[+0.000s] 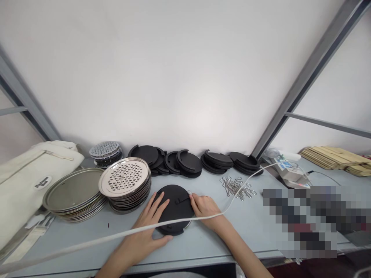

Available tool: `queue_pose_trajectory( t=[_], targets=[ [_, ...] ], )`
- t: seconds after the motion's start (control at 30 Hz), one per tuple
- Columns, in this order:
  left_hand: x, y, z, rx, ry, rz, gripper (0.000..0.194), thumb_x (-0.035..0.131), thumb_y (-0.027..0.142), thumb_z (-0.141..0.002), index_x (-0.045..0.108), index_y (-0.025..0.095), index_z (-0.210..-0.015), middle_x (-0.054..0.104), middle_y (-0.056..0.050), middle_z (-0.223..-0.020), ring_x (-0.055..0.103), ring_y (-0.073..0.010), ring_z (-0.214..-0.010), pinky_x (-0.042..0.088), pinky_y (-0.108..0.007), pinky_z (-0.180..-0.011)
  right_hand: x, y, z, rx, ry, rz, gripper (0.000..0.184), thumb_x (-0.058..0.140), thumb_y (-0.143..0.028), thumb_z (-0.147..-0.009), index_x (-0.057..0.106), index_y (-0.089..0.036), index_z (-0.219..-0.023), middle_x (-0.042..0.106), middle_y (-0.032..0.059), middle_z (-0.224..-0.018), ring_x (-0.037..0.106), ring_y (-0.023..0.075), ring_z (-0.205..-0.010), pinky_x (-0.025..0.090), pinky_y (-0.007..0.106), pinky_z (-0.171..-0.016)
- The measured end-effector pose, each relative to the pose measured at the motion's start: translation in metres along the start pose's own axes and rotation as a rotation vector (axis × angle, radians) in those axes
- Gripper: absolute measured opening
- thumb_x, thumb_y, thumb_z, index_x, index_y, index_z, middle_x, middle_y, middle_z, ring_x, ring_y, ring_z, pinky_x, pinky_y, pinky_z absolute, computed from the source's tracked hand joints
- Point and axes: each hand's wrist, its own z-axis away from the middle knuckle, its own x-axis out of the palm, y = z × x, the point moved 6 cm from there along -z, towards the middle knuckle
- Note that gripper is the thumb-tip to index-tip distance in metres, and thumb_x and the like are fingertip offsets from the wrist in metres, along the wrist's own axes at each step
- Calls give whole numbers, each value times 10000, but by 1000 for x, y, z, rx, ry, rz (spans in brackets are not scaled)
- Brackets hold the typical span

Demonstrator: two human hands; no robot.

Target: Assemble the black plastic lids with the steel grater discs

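A round black disc (174, 206) with a slot lies flat on the grey table (226, 235) in front of me, over a thin metal rim. My left hand (147, 227) rests flat on the disc's left side, fingers spread. My right hand (204, 206) is at the disc's right edge, fingertips pinched on a small metal clip (189, 192) at the slot's end. A white cable (121, 233) runs across both wrists.
Stacks of perforated metal plates (125, 181) and plain metal trays (74, 193) stand at the left, a smaller perforated stack (104, 152) behind. Black slotted discs (185, 162) line the wall. Loose metal clips (237, 187) lie at the right. A cream bag (26, 181) is far left.
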Motion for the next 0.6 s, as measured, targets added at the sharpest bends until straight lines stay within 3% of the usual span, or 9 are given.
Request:
queue_pose_trajectory(
  t=[0.6],
  targets=[
    [1,0,-1,-13,-2,-1,832,647,250,-809,157,329,-1477,91,2,-1559,71,-296,-1420,236,-495,-1119,2,4,0,11,24,-65,218,419,-205,-926,593,-165,-799,620,12,-604,545,133,-522,214,272,-531]
  ],
)
